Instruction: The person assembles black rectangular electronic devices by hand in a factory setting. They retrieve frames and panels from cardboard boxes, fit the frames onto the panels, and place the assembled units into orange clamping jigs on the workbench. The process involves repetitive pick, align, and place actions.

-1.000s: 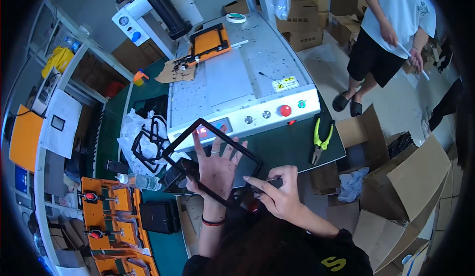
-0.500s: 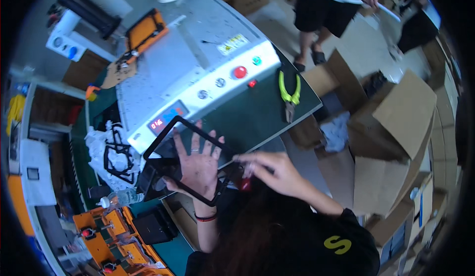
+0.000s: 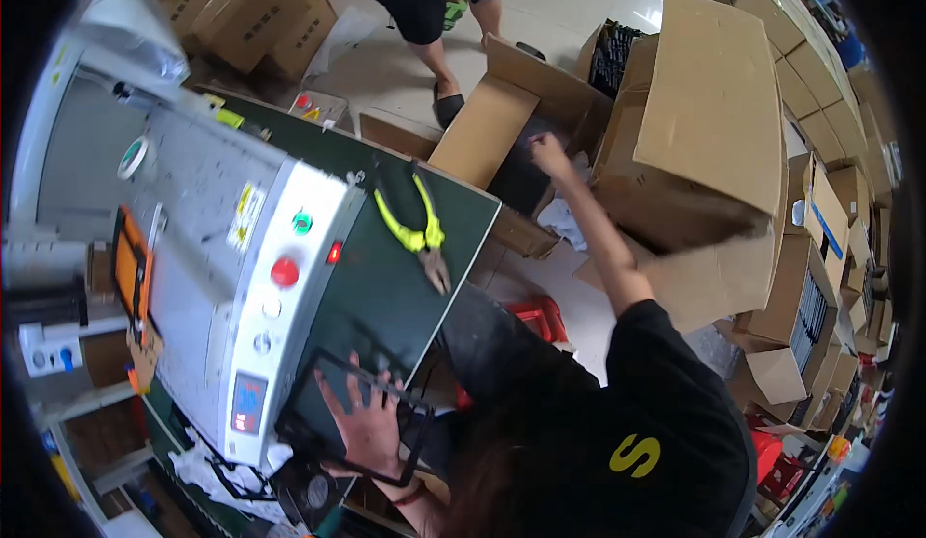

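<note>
The scene is evenly, brightly lit; shadows are soft, edges are bent and blackened by fisheye distortion, slight motion blur is seen.

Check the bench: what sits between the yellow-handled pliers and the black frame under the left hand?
Nothing. In the head view, only bare dark green bench top lies between the pliers and the black frame under the left hand.

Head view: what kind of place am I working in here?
Likely a small workshop or packing area: a grey machine with coloured buttons on a green bench, yellow pliers, and stacked cardboard boxes all around.
</note>
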Demonstrator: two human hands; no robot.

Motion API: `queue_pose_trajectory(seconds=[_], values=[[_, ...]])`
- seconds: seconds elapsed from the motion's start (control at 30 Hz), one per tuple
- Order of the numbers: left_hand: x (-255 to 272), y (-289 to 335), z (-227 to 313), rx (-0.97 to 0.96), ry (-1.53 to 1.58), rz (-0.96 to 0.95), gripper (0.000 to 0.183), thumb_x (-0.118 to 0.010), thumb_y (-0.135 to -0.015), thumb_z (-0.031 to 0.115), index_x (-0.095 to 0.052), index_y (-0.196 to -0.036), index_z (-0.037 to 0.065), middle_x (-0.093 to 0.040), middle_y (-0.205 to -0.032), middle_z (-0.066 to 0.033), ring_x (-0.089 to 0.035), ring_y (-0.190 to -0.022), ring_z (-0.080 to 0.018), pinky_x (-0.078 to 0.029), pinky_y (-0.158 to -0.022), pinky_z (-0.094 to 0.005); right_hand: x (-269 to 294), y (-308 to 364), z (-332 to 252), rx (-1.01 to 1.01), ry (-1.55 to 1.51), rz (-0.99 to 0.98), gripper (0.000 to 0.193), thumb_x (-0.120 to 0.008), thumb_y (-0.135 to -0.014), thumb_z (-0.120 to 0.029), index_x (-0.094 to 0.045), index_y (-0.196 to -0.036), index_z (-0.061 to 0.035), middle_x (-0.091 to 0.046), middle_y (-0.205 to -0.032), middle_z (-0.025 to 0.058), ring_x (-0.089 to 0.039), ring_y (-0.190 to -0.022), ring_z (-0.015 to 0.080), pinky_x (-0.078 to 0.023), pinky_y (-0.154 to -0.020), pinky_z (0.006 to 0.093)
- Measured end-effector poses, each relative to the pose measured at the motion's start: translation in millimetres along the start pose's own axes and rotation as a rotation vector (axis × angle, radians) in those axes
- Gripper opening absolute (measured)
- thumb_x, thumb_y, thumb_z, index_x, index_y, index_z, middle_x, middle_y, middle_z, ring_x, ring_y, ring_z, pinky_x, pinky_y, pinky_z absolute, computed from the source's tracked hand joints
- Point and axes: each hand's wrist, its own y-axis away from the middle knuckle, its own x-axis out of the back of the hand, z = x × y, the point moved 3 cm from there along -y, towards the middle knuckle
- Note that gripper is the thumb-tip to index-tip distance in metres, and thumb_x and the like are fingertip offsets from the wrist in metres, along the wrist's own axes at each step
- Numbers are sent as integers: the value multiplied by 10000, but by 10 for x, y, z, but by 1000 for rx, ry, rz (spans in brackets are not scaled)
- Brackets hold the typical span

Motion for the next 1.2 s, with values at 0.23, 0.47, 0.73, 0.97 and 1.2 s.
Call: queue_pose_trajectory(seconds=[0.23,0.47,0.73,0.97,1.2], values=[[94,-48,7,376,-376,417,1168,-712,-591,681,-8,-1471,375,-238,-1495,-125,-452,-1145,-425,-362,-979,-573,-653,-819,760,-689,728,-172,557,-547,-862,-267,-411,-1355,-45,-420,-1383,190,-431,-1265,342,-353,-1008,503],[770,161,-155,420,914,763,531,-466,-905,347,-220,-1375,363,-350,-1397,-77,-440,-1168,-387,-257,-1014,-649,-704,-368,1316,-1071,569,256,605,-572,-839,-346,-425,-1343,-45,-390,-1400,202,-394,-1284,341,-292,-1053,484],[250,-190,11,-261,3025,1654,453,-473,-851,311,-519,-1289,203,-509,-1248,-36,-249,-1351,-320,-103,-992,-794,-906,-216,1614,-1172,476,645,830,-612,-789,-504,-308,-1398,-29,-223,-1477,148,-256,-1345,343,-175,-1119,458],[395,84,-147,68,1872,1348,802,-673,-717,447,-273,-1394,292,-299,-1430,-121,-307,-1302,-374,-176,-1044,-649,-606,-45,1590,-690,807,243,630,-571,-854,-350,-412,-1322,42,-240,-1456,192,-202,-1357,367,-196,-1094,489],[616,-14,-4,53,2324,1461,558,-581,-751,438,-429,-1262,273,-384,-1354,-73,-262,-1342,-364,-165,-1013,-730,-253,-406,1487,-409,1109,-447,372,-460,-893,-234,-607,-1176,-43,-549,-1258,152,-423,-1236,364,-241,-1044,526]])
